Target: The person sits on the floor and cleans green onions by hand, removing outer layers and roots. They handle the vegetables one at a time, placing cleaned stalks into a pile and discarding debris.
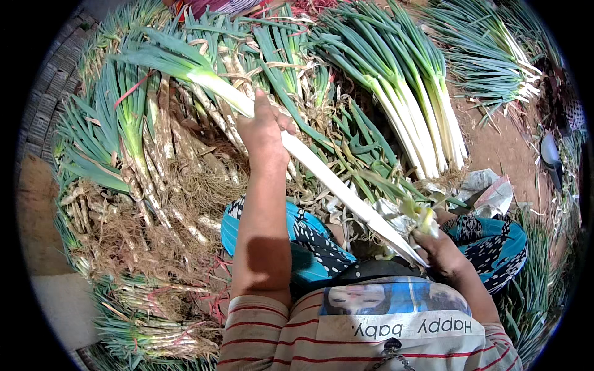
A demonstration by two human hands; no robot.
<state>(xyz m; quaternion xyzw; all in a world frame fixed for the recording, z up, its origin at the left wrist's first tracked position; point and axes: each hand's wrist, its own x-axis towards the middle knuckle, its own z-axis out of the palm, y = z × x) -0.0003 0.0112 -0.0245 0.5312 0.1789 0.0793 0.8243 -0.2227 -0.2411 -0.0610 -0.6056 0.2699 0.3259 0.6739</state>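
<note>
A long Welsh onion or leek (pixel 325 171) slants across the view, its green top at upper left and its pale, pointed lower end near my lap. My left hand (pixel 264 125) is closed around the white stalk just below the leaves. Beside the lower end, my right hand (pixel 438 248) grips a crumpled bunch of pale, yellow-green peeled layers (pixel 422 218). Whether it also touches the stalk's tip cannot be told. Clean white stalks with green tops (pixel 413 116) lie together at upper right. Unpeeled stalks with brown skins and roots (pixel 162 162) are heaped at left.
Loose leaves and peelings (pixel 366 139) lie before my knees. A crumpled white plastic sack (pixel 487 190) is by my right knee. More green onion bundles (pixel 492 55) lie at upper right, and tied bundles (pixel 158 334) at lower left. A blade-like metal tool (pixel 551 150) is at far right.
</note>
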